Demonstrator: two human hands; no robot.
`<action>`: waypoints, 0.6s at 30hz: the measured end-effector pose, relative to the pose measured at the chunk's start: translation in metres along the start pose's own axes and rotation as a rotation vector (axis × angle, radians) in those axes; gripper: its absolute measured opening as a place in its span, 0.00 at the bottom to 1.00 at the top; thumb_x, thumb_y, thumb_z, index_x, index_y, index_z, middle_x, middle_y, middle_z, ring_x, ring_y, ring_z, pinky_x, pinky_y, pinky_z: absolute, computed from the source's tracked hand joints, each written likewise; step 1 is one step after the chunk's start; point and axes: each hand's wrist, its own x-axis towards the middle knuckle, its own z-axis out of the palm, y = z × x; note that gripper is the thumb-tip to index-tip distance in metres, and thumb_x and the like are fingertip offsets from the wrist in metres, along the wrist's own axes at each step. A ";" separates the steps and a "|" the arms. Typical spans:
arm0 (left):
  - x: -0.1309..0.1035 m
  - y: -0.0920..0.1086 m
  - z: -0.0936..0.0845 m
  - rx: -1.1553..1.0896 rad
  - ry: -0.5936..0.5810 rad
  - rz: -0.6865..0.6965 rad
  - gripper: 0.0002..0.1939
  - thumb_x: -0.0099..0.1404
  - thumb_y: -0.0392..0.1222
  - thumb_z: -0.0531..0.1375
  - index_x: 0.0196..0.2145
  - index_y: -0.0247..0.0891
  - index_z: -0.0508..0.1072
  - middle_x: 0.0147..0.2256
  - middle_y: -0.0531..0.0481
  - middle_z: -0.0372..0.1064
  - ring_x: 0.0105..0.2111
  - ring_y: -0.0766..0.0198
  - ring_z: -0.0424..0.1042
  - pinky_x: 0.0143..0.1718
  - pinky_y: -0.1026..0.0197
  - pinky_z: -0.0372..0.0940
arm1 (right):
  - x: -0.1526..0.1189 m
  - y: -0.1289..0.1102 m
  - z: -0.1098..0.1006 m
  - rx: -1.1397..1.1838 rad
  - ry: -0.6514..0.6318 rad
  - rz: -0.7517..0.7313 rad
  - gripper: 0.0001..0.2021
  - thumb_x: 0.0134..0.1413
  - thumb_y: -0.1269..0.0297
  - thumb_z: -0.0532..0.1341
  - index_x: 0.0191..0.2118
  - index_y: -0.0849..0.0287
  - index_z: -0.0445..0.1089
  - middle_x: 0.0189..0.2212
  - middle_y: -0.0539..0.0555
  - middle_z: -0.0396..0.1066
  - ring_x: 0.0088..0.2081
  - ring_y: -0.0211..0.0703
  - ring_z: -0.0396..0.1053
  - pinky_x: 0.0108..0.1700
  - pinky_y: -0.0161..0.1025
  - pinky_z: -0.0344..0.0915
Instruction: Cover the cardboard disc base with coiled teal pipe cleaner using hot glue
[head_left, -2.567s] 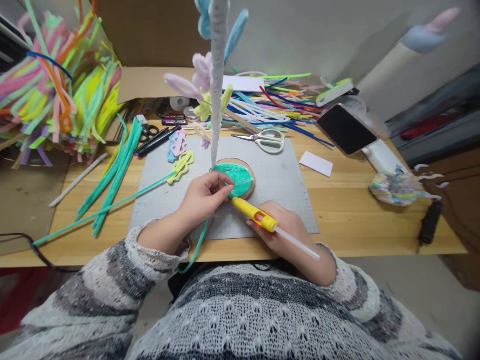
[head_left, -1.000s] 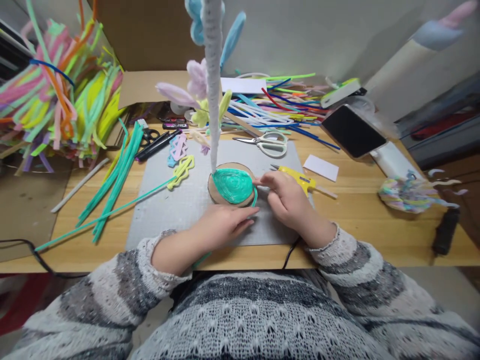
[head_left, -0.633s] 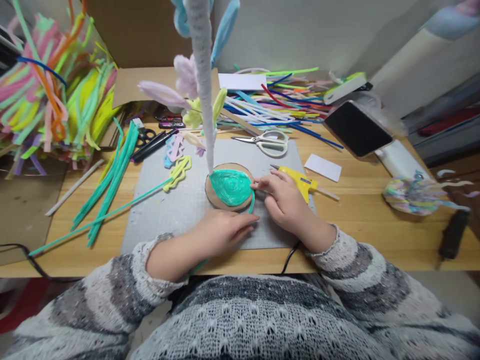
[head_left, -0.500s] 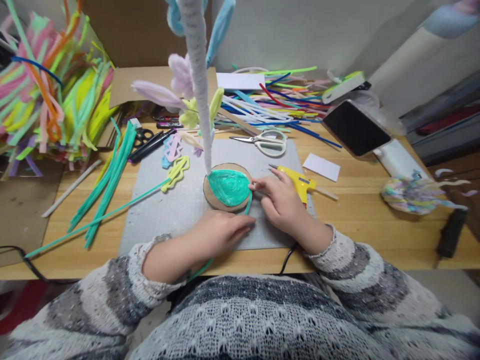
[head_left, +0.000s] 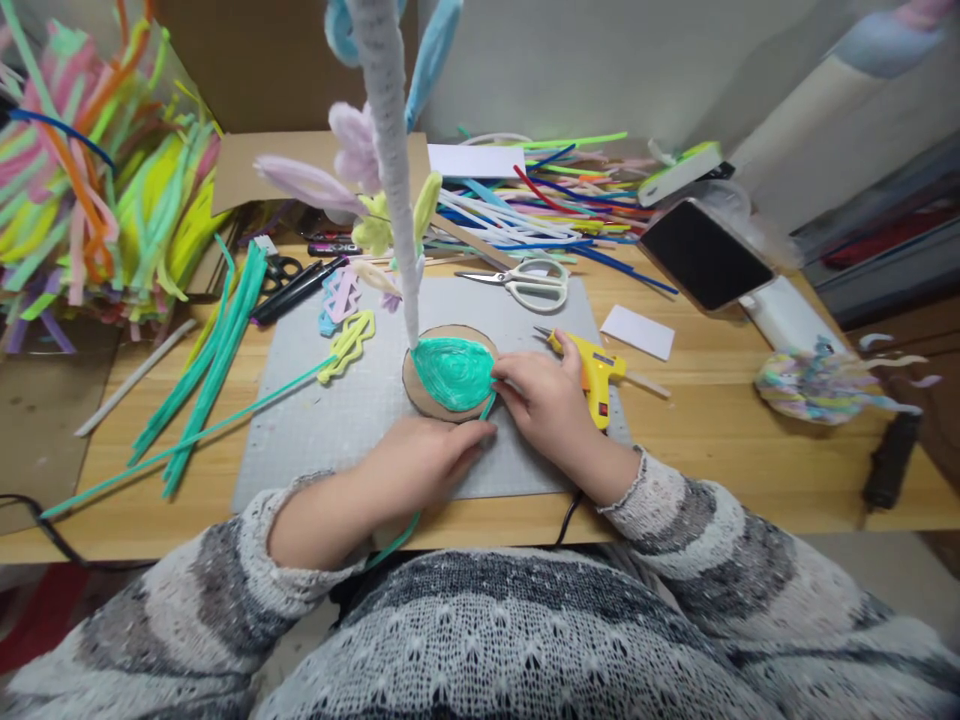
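Observation:
A cardboard disc [head_left: 415, 385] lies on the grey cutting mat [head_left: 315, 440], with a green pipe cleaner coil [head_left: 454, 372] covering its middle. At the disc's right edge, the fingertips of my right hand [head_left: 544, 405] pinch the loose green pipe cleaner [head_left: 487, 406] where it leaves the coil. My left hand [head_left: 416, 462] is closed on the same strand at the disc's near edge, and its tail hangs out below my wrist over the table edge. A tall white wrapped stem [head_left: 397, 190] with fuzzy flowers rises at the disc's left side.
A yellow glue gun [head_left: 600, 380] lies right of my right hand, and scissors [head_left: 536, 285] lie behind the disc. Green pipe cleaners [head_left: 217, 375] lie left; a phone [head_left: 705, 255] leans at the right. Bundled pipe cleaners [head_left: 97, 180] fill the far left.
My right hand's fingers have drawn in closer around the strand at the disc's edge. My left hand has shifted slightly left, along with the whole view.

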 end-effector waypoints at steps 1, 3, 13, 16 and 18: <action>-0.001 0.000 0.001 0.068 -0.017 0.009 0.16 0.67 0.40 0.54 0.51 0.40 0.71 0.34 0.45 0.77 0.28 0.60 0.73 0.31 0.60 0.66 | 0.000 0.000 0.000 -0.002 -0.003 -0.004 0.08 0.62 0.68 0.55 0.40 0.52 0.70 0.40 0.51 0.78 0.46 0.45 0.74 0.66 0.61 0.36; -0.002 0.001 0.002 0.177 -0.036 0.008 0.19 0.67 0.40 0.54 0.54 0.39 0.69 0.35 0.43 0.77 0.28 0.59 0.73 0.29 0.60 0.66 | 0.000 0.000 0.001 -0.009 -0.005 -0.016 0.07 0.63 0.68 0.55 0.40 0.52 0.70 0.39 0.51 0.78 0.45 0.45 0.74 0.65 0.61 0.36; -0.010 0.005 -0.010 0.306 0.033 -0.035 0.16 0.68 0.40 0.53 0.51 0.41 0.72 0.29 0.48 0.78 0.23 0.62 0.73 0.24 0.64 0.63 | 0.000 -0.001 0.000 -0.046 -0.030 -0.040 0.11 0.64 0.70 0.53 0.37 0.51 0.72 0.37 0.48 0.78 0.47 0.43 0.72 0.65 0.61 0.35; -0.011 0.003 -0.014 0.338 0.037 -0.021 0.17 0.68 0.39 0.54 0.53 0.43 0.72 0.29 0.49 0.78 0.22 0.62 0.73 0.23 0.64 0.62 | 0.000 -0.001 0.000 -0.030 -0.017 -0.049 0.11 0.64 0.69 0.55 0.37 0.49 0.74 0.36 0.48 0.79 0.47 0.44 0.72 0.65 0.62 0.36; -0.012 0.002 -0.014 0.375 0.038 -0.008 0.17 0.68 0.39 0.54 0.52 0.43 0.72 0.28 0.50 0.77 0.21 0.63 0.72 0.22 0.64 0.60 | -0.001 -0.001 -0.001 -0.017 -0.004 -0.051 0.10 0.63 0.68 0.56 0.36 0.49 0.74 0.35 0.47 0.79 0.47 0.44 0.73 0.64 0.62 0.36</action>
